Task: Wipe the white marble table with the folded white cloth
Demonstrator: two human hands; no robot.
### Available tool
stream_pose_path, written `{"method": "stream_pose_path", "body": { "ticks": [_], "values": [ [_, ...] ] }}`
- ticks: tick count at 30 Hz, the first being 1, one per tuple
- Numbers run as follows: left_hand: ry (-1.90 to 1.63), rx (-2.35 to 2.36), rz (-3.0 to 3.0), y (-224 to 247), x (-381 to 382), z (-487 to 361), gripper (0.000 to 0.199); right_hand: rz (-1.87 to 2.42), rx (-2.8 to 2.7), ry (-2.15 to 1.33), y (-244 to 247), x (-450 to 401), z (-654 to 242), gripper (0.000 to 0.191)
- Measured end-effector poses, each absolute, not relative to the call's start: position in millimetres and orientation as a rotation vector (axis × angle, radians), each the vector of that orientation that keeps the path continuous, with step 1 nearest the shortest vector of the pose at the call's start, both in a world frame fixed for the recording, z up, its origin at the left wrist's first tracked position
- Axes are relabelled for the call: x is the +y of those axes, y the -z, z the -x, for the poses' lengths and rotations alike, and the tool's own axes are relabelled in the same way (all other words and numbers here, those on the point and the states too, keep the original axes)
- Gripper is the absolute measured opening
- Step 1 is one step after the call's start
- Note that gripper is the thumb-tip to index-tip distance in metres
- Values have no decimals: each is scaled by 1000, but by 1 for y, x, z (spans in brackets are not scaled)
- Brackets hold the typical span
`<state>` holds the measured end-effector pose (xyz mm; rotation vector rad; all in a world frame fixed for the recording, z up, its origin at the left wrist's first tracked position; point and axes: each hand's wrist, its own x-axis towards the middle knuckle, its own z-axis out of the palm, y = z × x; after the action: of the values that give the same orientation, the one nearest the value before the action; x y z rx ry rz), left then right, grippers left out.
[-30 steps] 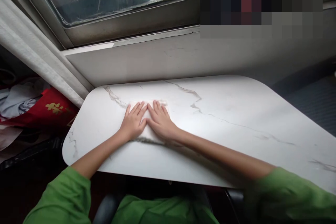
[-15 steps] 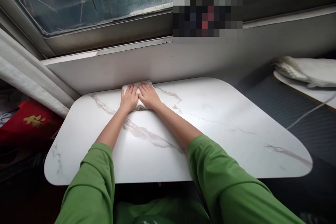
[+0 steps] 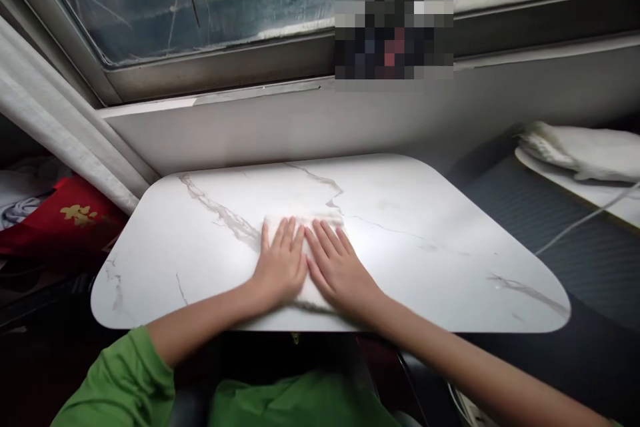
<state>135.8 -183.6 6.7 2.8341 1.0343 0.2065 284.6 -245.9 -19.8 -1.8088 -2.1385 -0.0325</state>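
A folded white cloth [image 3: 313, 295] lies flat on the white marble-patterned tabletop [image 3: 425, 280], close to its near edge. My left hand [image 3: 283, 263] presses on the cloth's left part, palm down with the fingers stretched out. Beside it, my right hand [image 3: 343, 267] rests flat on the right part, its fingers also extended and slightly spread. The two hands nearly meet at the thumbs. Much of the cloth is hidden beneath them.
A window [image 3: 225, 0] and a pale wall [image 3: 240, 130] border the far side. On the left hang a white curtain [image 3: 65, 120] and a red bag [image 3: 75, 220] with gold marking. To the right, a white bundle [image 3: 595, 147] sits on a board, with a pale cable [image 3: 583, 219] below.
Both hands have slid the cloth from the table's far edge toward me and a little to the right. The camera view has shifted slightly.
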Motion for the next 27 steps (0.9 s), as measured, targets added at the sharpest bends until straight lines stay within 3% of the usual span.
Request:
{"method": "stream_pose_path", "body": {
  "ticks": [6,18,27],
  "values": [
    [-218,887,-2909,-3,-216,-138,57,1782,-2150,-68,27,-285,-298,65],
    [-285,1228,-2786,-1,-29,-278,52,2122,-1898,22,7,-67,-392,56],
    [-335,1259,-2799,-3,-49,-275,53,2116,-1913,-22,4,-86,-392,58]
  ]
}}
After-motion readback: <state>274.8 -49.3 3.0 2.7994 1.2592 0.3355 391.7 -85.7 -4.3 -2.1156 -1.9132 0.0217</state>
